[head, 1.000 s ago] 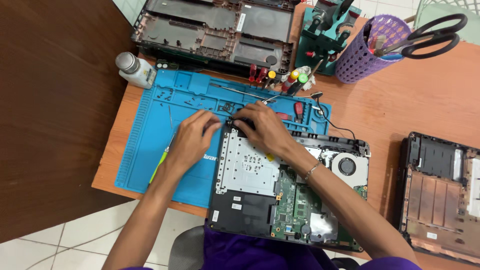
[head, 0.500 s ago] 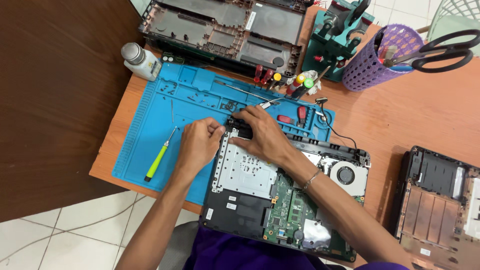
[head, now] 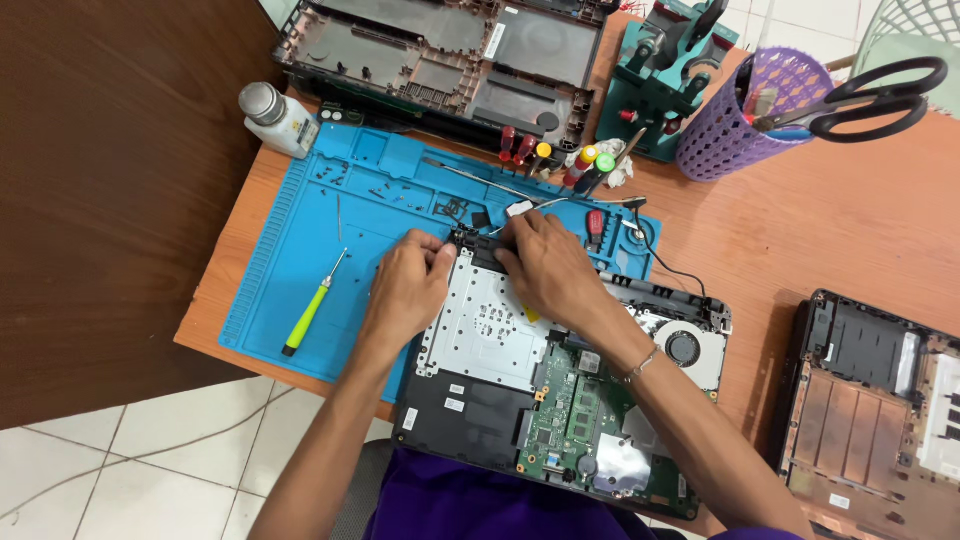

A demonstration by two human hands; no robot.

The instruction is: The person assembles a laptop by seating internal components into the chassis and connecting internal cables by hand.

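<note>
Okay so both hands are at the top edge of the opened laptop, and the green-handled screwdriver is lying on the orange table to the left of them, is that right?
Not quite. The green-handled screwdriver lies on the blue mat, not on the orange table itself. The rest holds: in the head view, the left hand and right hand are both at the top edge of the opened laptop, with the screwdriver to their left.

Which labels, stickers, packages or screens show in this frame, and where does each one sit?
White rectangular label: on the white plastic bottle with a grey cap, upper left of the blue silicone work mat.
Two small white stickers: on the black panel of the opened laptop, near its lower left corner.
Narrow white sticker: on the dark laptop shell at the top.
No screens in view.
</note>
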